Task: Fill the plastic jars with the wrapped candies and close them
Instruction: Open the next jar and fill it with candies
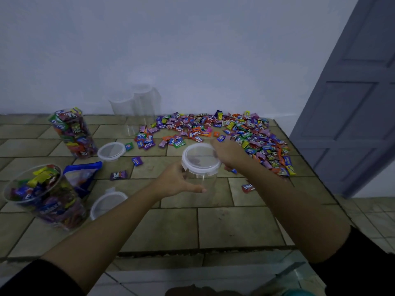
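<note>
An empty clear plastic jar [206, 184] with a white-rimmed lid [201, 159] on top stands mid-table. My left hand [177, 180] grips the jar's side just under the lid. My right hand [228, 153] holds the lid's right edge with curled fingers. A wide spread of wrapped candies [245, 133] lies behind and to the right. Two open jars full of candies stand at the left: one far [72, 133], one near [47, 197]. Two loose lids [111, 151] [106, 202] lie on the table.
Two more empty clear jars [136, 103] stand against the back wall. A blue candy bag [83, 174] lies between the full jars. Stray candies [118, 175] [248, 187] dot the tiled tabletop. The table's front edge [192, 251] is near me; a grey door [352, 103] stands right.
</note>
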